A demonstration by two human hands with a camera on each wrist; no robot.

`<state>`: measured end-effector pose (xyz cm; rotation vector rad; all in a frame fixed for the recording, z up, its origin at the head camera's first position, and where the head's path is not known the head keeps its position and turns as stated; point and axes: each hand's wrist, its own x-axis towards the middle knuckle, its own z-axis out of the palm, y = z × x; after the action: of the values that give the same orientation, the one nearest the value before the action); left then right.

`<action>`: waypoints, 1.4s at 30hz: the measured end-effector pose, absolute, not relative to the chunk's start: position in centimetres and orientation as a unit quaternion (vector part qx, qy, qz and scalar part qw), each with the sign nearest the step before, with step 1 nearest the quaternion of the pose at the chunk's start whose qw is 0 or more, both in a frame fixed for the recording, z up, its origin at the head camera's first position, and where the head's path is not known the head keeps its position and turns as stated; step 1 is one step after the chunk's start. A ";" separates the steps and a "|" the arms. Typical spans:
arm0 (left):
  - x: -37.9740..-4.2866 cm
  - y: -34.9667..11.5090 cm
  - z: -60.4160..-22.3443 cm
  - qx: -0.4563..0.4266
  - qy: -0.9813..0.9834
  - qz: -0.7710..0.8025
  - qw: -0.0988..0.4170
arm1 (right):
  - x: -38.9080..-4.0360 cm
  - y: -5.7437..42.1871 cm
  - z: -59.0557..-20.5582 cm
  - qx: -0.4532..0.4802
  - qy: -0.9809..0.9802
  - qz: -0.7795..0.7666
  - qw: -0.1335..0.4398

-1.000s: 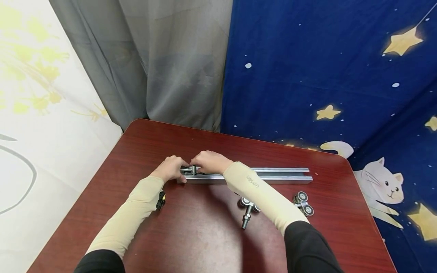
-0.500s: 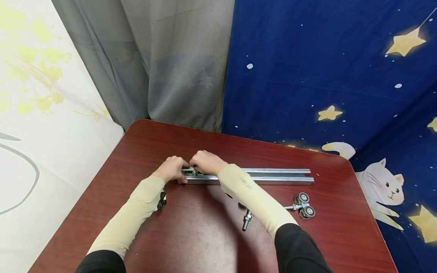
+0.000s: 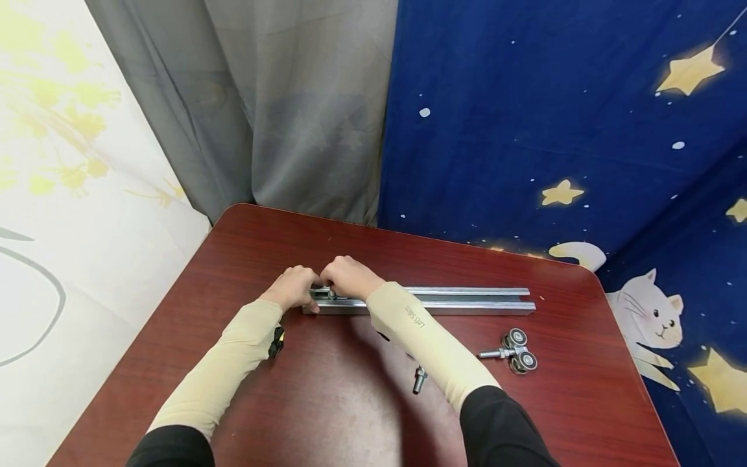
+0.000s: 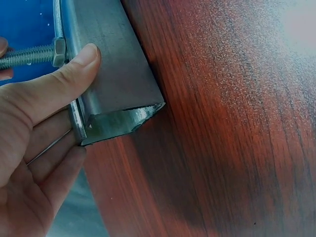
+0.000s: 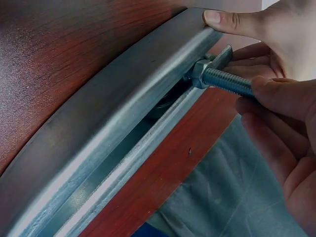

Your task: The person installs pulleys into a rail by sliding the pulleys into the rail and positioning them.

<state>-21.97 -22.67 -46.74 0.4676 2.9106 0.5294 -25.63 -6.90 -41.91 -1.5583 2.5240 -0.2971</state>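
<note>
A steel channel rail (image 3: 461, 305) lies across the table with its slot facing up. My left hand (image 3: 292, 287) grips its left end, thumb on the near wall and fingers at the far side, as the left wrist view shows. A roller trolley sits in the slot near that end, its threaded bolt (image 5: 229, 82) sticking up out of it. My right hand (image 3: 352, 277) pinches the bolt's top between thumb and fingers. At the bolt's foot a hex nut (image 5: 199, 74) shows over the slot. The trolley's wheels are mostly hidden inside the rail.
On the table (image 3: 327, 402), a second roller trolley (image 3: 515, 352) lies to the right with its bolt pointing left. Another trolley's bolt end (image 3: 419, 381) pokes out from under the right forearm. A grey curtain (image 3: 315, 130) and a blue one (image 3: 467, 143) hang behind.
My right hand has moved slightly left, and its fingers now cover the bolt's top. The right forearm swung left, uncovering the right trolley's bolt and hiding more of the middle trolley. My left hand stayed.
</note>
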 end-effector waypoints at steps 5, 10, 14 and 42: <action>-22.1 -22.5 -46.7 0.154 0.969 0.176 0.084 | -25.8 -6.3 -41.9 -0.518 0.845 -0.098 0.086; -22.0 -22.5 -46.8 0.144 0.971 0.172 0.089 | -25.9 -5.5 -42.0 -0.514 0.848 -0.093 0.085; -22.0 -22.6 -46.9 0.135 0.971 0.169 0.099 | -26.1 -4.9 -42.0 -0.514 0.849 -0.091 0.084; -22.1 -22.5 -46.7 0.129 0.969 0.179 0.114 | -27.0 -0.9 -41.6 -0.514 0.851 -0.080 0.067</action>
<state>-22.15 -22.46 -46.73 0.3796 2.8393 0.5252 -27.00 -0.93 -41.61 -1.5491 2.5665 -0.2407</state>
